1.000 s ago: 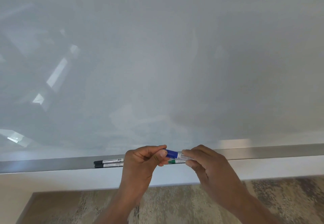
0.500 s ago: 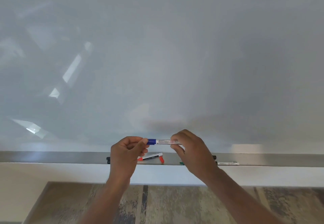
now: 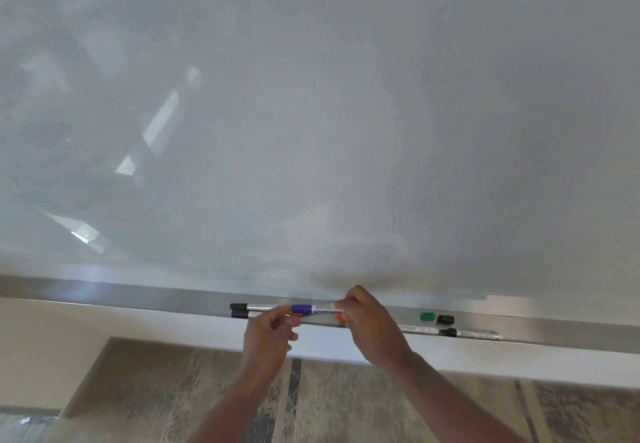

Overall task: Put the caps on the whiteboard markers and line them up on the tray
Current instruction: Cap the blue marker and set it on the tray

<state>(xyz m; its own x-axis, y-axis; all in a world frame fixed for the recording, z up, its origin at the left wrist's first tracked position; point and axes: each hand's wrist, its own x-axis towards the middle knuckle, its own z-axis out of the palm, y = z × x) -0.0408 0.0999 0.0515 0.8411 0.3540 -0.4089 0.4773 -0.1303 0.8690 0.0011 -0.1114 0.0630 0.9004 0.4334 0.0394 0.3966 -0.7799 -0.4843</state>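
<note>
Blue-capped marker [image 3: 313,310] held level just above the tray [image 3: 156,298]: left hand [image 3: 268,333] fingers pinch at its capped end, right hand [image 3: 369,324] fingers grip the barrel's other end. Two black-capped markers [image 3: 249,310] lie on the tray just left.

The tray [image 3: 138,298] lies bare at its left, while markers [image 3: 247,310] and loose caps [image 3: 426,316] crowd its middle and right.

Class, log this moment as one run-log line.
stage: capping | left hand: at blue cap end | right hand: holds blue marker | tray: loose green cap
</note>
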